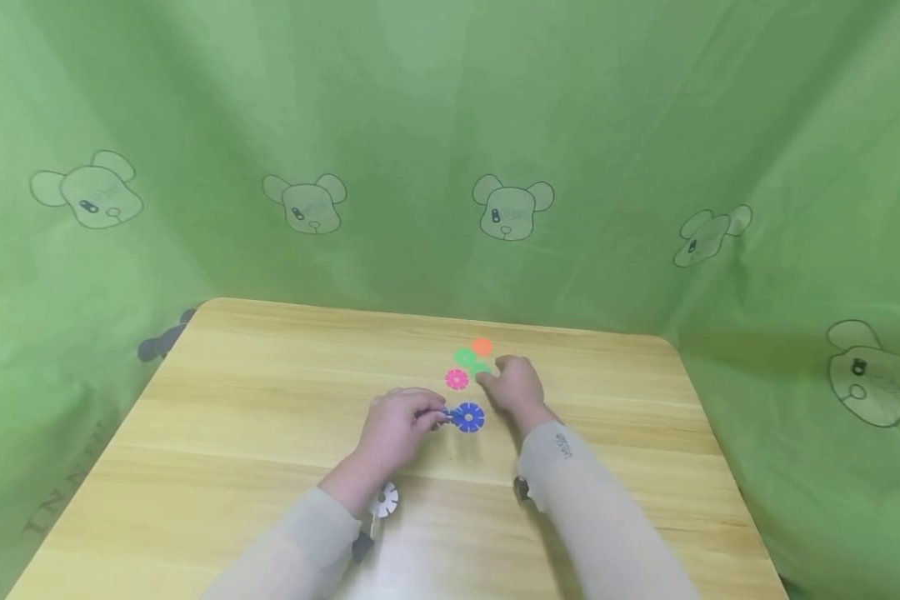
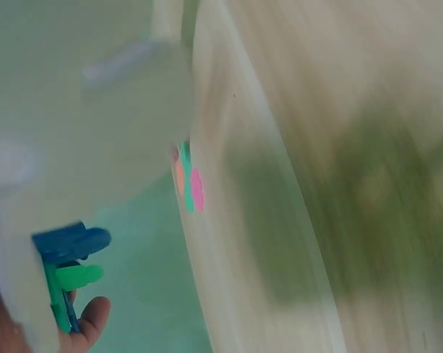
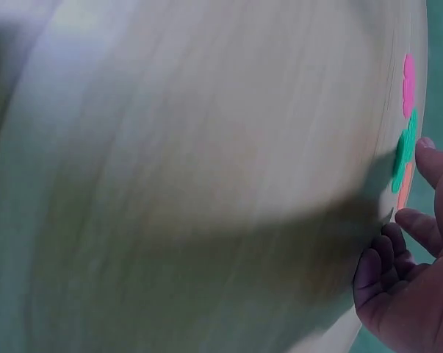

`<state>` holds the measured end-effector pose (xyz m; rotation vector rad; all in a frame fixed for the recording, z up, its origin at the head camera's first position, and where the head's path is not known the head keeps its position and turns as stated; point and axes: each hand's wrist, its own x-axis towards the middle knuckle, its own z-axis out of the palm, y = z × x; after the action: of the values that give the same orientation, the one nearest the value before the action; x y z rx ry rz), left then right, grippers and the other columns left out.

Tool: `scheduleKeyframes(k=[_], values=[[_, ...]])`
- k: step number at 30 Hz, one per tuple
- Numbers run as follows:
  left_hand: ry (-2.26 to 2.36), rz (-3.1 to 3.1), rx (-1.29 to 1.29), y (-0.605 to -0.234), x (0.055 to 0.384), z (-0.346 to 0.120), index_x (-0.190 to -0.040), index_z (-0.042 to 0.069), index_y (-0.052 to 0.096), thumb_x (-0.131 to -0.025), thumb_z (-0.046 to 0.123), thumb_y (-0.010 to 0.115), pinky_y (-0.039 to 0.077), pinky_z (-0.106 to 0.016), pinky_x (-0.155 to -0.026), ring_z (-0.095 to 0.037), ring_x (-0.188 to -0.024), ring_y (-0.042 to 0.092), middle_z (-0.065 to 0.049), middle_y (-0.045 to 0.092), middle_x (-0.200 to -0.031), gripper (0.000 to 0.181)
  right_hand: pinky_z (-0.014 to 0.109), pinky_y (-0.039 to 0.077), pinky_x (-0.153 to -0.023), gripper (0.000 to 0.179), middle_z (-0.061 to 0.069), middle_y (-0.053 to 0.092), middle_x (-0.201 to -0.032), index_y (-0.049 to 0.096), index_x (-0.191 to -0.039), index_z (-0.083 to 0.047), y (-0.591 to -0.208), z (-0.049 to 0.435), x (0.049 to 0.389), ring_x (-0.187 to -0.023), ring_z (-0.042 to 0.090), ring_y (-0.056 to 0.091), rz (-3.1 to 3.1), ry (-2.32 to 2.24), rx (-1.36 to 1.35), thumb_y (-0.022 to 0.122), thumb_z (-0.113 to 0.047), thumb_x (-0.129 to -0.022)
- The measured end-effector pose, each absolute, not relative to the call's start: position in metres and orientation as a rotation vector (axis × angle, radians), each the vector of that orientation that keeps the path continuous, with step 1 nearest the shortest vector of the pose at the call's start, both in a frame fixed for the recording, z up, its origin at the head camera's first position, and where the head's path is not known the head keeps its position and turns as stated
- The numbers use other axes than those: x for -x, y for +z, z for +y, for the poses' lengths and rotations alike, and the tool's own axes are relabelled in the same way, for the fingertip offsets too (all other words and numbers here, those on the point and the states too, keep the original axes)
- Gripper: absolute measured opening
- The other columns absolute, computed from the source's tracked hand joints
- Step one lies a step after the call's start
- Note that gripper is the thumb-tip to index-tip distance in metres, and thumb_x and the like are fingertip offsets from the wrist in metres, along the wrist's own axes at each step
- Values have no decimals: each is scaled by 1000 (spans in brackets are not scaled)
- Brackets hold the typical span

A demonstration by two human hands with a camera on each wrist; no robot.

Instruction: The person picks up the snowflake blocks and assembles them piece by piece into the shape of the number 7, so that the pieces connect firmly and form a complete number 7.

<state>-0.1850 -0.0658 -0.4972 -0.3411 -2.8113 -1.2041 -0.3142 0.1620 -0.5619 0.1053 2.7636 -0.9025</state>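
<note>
My left hand [image 1: 397, 425] pinches a small joined group of notched plastic discs between thumb and fingers, held over the table. A blue disc [image 1: 468, 417] faces up at its right end. In the left wrist view, blue pieces [image 2: 70, 243] and green pieces [image 2: 78, 276] of the group show beside the fingertips, partly hidden by the sleeve. My right hand [image 1: 517, 387] reaches to the loose discs, thumb and index finger spread right at the green discs [image 3: 405, 151]. A pink disc [image 1: 456, 380] and an orange disc [image 1: 482, 345] lie around them.
The wooden table [image 1: 255, 375] has a far edge close behind the loose discs. A white notched disc [image 1: 387, 500] shows beside the left wrist. A green curtain [image 1: 405, 108] with printed bear heads surrounds the table at the back and sides.
</note>
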Motion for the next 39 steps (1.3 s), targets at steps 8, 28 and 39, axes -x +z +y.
scheduleKeyframes(k=[8,28,39], values=[[-1230,-2791,358,-500,183,-64,-111,13,80,-98,24,76,41,-65,-113,-27,-115,71,0,78,-120,17,60,36,-120,67,27,54,-148,56,-148,2,-564,153,314,-140,47,50,2796,-818,-105,72,-42,-101],[-1297,-2767,342,-503,182,-66,-113,10,80,-99,20,75,50,-53,-110,-27,-115,71,-4,77,-121,17,59,40,-117,55,25,57,-139,65,-139,-1,-568,159,306,-133,46,53,2806,-877,-143,82,-28,-93],[-1292,-2793,328,-505,182,-71,-114,10,79,-100,20,74,50,-52,-110,-27,-115,71,-4,77,-121,18,57,46,-112,53,18,68,-129,66,-132,-2,-565,163,289,-123,40,62,2783,-995,-76,87,-20,-87]])
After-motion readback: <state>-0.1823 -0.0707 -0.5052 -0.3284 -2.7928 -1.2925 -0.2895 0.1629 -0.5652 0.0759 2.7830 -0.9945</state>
